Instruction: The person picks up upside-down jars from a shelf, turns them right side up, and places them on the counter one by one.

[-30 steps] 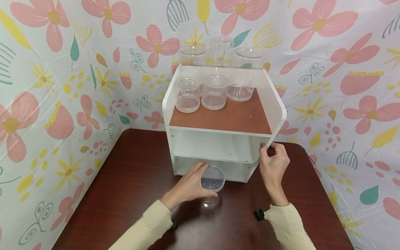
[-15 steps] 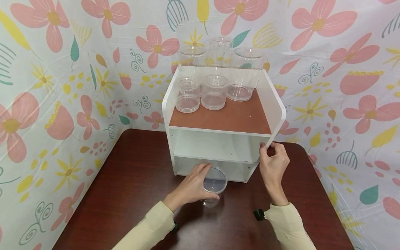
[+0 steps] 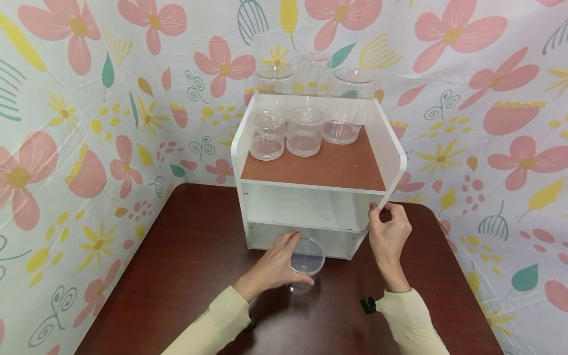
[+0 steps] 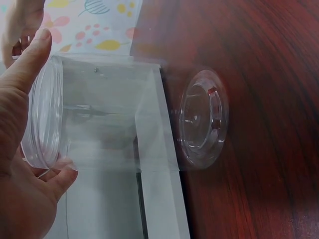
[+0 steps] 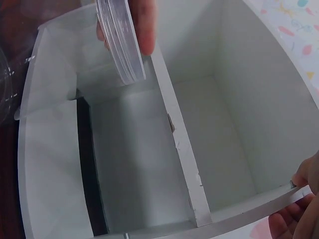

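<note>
My left hand (image 3: 277, 264) grips a clear plastic jar (image 3: 308, 257) around its lidded top, in front of the white shelf unit (image 3: 301, 186). Thumb and fingers lie on either side of the rim. In the left wrist view the jar's lid (image 4: 46, 114) is between them, and the clear base (image 4: 204, 119) shows against the dark table. The unit's right side panel is pinched at its front edge by my right hand (image 3: 390, 234). From the right wrist, the jar's lid (image 5: 121, 45) appears before the lower shelf opening, and the hand (image 5: 306, 199) sits at the panel edge.
Several clear jars (image 3: 305, 135) stand on the unit's brown top shelf (image 3: 337, 165), toward the left and back. The unit rests on a dark reddish table (image 3: 191, 256). A flower-patterned cloth (image 3: 443, 123) hangs behind and at the left.
My left hand and the jar have shifted slightly to the right in the head view. My right hand keeps its place on the side panel.
</note>
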A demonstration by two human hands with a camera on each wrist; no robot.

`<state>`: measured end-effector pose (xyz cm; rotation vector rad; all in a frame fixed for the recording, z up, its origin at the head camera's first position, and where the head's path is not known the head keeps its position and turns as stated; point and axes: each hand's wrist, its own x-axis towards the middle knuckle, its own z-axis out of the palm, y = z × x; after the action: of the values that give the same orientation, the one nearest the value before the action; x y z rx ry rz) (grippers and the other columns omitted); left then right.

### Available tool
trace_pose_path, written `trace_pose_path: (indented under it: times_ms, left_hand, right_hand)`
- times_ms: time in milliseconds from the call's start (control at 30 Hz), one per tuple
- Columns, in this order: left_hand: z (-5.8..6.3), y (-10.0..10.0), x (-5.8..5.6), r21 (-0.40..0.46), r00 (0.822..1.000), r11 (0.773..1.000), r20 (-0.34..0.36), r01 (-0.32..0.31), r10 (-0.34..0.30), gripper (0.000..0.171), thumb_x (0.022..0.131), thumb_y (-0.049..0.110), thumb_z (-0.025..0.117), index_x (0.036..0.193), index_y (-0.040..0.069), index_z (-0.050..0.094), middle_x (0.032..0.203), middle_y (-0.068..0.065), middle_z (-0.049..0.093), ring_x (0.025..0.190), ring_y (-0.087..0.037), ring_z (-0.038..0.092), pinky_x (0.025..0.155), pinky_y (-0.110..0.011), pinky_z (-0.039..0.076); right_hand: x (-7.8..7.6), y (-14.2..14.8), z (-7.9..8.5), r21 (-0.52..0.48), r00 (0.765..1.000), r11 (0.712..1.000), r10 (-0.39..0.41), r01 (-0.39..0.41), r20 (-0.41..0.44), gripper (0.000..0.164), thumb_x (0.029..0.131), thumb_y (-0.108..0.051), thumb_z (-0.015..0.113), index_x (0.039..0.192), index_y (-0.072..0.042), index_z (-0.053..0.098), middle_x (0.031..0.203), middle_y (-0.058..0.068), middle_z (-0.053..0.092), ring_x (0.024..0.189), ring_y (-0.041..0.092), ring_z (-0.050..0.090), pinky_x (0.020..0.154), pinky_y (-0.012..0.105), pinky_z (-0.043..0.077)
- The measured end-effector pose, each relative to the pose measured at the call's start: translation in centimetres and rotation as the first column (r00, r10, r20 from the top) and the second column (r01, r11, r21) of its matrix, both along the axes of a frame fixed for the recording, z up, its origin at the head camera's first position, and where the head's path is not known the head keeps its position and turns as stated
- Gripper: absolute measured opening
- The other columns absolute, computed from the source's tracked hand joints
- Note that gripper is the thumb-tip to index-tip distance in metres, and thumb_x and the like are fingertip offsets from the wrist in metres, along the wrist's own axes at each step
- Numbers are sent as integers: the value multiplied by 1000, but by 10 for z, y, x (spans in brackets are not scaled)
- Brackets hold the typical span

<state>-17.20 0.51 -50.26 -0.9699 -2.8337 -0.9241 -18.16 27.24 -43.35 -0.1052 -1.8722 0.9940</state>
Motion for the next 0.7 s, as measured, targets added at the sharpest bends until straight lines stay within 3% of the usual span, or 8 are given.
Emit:
trace_pose_path:
  times_ms: [167, 300, 467, 700]
  left_hand:
    - [4, -1, 4, 22, 999, 999, 26, -30, 30, 128, 67, 73, 85, 164, 12, 26, 161, -10, 35, 143, -27, 41, 105, -50, 48]
    - [14, -5, 7, 69, 997, 994, 12, -82, 82, 110, 81, 74, 73, 163, 15, 29, 160, -8, 38, 141, -28, 45, 106, -52, 47]
    - [33, -13, 10, 176, 989, 978, -80, -112, 128, 81, 95, 61, 66, 155, 11, 45, 148, -7, 51, 135, -25, 50, 106, -48, 47]
    - [71, -24, 12, 330, 980, 937, -122, -112, 160, 61, 99, 42, 70, 148, 9, 54, 137, -3, 59, 126, -20, 57, 100, -46, 50]
  right_hand:
    - [0, 0, -1, -2, 1000, 1000, 5, -5, 0, 13, 90, -2, 73, 93, 11, 71, 86, 23, 66, 76, 30, 60, 68, 25, 40]
    - [0, 1, -1, -2, 1000, 1000, 3, -3, -3, 13, 90, -2, 73, 93, 11, 71, 86, 23, 66, 75, 32, 61, 68, 24, 41]
    - [0, 1, -2, -3, 1000, 1000, 2, -2, -4, 13, 90, -2, 74, 93, 11, 71, 86, 23, 66, 76, 32, 61, 69, 26, 41]
    - [-2, 1, -1, -3, 1000, 1000, 3, -3, -13, 13, 89, -2, 74, 92, 10, 72, 85, 22, 66, 75, 32, 61, 68, 24, 40]
